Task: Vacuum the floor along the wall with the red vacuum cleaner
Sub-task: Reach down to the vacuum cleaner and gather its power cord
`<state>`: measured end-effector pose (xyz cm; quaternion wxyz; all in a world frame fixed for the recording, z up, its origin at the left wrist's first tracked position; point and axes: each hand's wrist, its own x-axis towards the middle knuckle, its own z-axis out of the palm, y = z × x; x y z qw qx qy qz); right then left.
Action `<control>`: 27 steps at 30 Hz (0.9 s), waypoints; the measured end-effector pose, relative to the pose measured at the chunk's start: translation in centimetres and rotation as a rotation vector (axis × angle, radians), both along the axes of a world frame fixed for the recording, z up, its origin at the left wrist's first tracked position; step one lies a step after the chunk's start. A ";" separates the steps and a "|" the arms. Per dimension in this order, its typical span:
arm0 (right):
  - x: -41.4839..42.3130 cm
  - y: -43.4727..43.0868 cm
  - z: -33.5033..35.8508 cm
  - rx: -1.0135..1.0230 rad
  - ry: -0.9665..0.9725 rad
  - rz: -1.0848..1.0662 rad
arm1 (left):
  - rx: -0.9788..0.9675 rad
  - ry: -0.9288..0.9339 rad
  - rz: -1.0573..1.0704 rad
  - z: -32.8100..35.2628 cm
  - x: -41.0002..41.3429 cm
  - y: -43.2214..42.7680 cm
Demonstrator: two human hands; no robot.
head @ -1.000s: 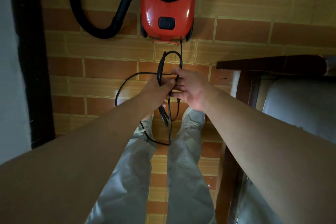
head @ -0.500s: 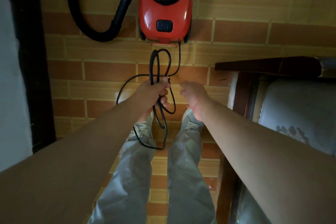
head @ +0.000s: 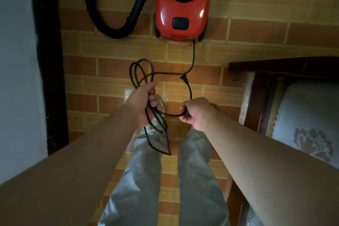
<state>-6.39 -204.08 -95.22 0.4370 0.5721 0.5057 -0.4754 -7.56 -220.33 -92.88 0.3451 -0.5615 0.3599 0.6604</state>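
Behind the red vacuum cleaner (head: 181, 5), left hand (head: 143, 101) is gripping the coiled cord (head: 165, 73), right hand (head: 197, 113) pinching its strand stretched sideways between them.

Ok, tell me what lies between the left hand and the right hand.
In the head view, a sagging stretch of black power cord runs from the left hand, gripping the coiled loops, to the right hand, pinching it.

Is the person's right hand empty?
No, the right hand pinches a strand of the black cord, while the left hand grips its coiled loops.
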 end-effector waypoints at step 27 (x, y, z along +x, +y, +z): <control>9.7 -6.8 0.2 -0.259 -0.251 0.589 | -0.285 -0.387 -0.517 -6.6 13.8 -5.5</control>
